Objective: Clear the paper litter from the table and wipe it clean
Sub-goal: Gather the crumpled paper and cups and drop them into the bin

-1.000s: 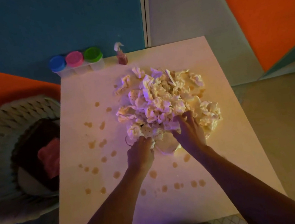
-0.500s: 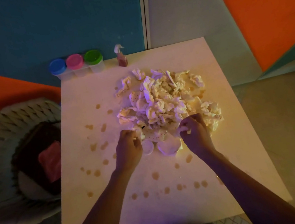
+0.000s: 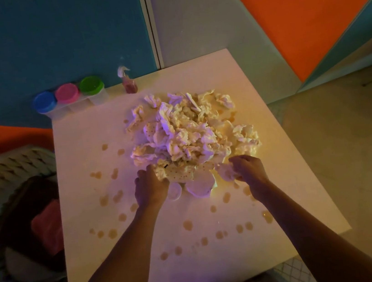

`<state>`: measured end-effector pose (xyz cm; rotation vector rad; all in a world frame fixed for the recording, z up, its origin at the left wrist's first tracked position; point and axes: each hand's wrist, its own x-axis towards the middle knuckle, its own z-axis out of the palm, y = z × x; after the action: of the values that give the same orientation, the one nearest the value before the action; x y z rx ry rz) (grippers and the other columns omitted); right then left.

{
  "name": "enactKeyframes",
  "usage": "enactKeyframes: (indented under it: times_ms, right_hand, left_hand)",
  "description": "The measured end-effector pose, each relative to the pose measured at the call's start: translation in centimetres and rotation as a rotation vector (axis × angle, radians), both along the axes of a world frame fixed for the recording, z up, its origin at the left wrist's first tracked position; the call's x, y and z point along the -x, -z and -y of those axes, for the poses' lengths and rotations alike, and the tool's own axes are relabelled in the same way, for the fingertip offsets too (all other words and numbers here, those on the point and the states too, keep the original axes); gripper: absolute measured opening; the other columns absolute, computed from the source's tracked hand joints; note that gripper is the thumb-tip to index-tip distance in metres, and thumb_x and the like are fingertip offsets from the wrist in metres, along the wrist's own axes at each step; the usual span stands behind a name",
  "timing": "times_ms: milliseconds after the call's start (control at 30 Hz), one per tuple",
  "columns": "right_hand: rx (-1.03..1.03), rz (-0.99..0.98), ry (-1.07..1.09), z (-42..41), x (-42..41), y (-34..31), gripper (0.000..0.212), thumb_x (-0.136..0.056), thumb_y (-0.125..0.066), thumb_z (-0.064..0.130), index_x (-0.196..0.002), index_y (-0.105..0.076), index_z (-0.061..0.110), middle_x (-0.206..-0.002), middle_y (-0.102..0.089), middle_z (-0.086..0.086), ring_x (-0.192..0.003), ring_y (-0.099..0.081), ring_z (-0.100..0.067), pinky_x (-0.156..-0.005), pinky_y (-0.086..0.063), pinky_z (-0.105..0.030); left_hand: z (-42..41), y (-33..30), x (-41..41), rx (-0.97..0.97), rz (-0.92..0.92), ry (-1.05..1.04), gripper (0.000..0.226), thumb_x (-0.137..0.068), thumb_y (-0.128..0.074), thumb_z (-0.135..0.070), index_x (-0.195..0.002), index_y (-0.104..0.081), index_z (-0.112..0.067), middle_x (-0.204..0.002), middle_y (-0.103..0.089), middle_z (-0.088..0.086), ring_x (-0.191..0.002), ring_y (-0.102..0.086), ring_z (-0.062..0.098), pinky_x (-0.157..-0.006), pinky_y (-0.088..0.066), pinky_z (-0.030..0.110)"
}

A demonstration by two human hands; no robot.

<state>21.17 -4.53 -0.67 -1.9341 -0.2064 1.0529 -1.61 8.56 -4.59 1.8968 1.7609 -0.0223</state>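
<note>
A big heap of crumpled paper litter (image 3: 191, 133) lies on the far half of the white table (image 3: 287, 174). My left hand (image 3: 150, 189) reaches into the heap's near left edge with curled fingers on the paper. My right hand (image 3: 247, 170) grips a crumpled white piece at the near right edge. Two small white paper cups (image 3: 198, 185) lie between my hands. Brownish spill spots (image 3: 188, 225) dot the table's left and near parts.
Three jars with blue, pink and green lids (image 3: 67, 96) stand at the table's far left corner beside a small spray bottle (image 3: 128, 83). A woven basket (image 3: 6, 180) with a pink cloth (image 3: 48, 228) inside sits left of the table. Floor lies to the right.
Both hands have slid apart along the heap's near edge, left hand leftward and right hand rightward. The two paper cups between them have come into view.
</note>
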Motion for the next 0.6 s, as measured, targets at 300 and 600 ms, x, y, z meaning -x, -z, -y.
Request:
enactKeyframes:
  times_ms: [300,600]
  right_hand:
    - [0.1,-0.073,-0.116,0.9,-0.5,1.3,0.029,-0.067,-0.076,-0.004,-0.091,-0.062,0.005,-0.067,-0.065,-0.01,-0.055,-0.057,-0.021,-0.052,-0.043,-0.025]
    - [0.032,-0.102,-0.042,1.1,-3.9,0.4,0.027,-0.078,-0.042,-0.011,-0.078,-0.059,0.009,-0.052,-0.054,-0.012,-0.035,-0.048,-0.019,-0.042,-0.034,-0.019]
  left_hand:
    - [1.1,-3.0,-0.4,-0.09,0.247,-0.115,0.041,-0.077,-0.073,-0.033,-0.108,-0.057,-0.011,-0.103,-0.067,0.011,-0.096,-0.063,0.036,-0.077,-0.049,0.038]
    - [6.6,-4.9,-4.1,-0.121,0.365,-0.114,0.031,-0.073,-0.074,-0.013,-0.097,-0.054,-0.009,-0.091,-0.057,0.005,-0.082,-0.058,0.026,-0.068,-0.041,0.03]
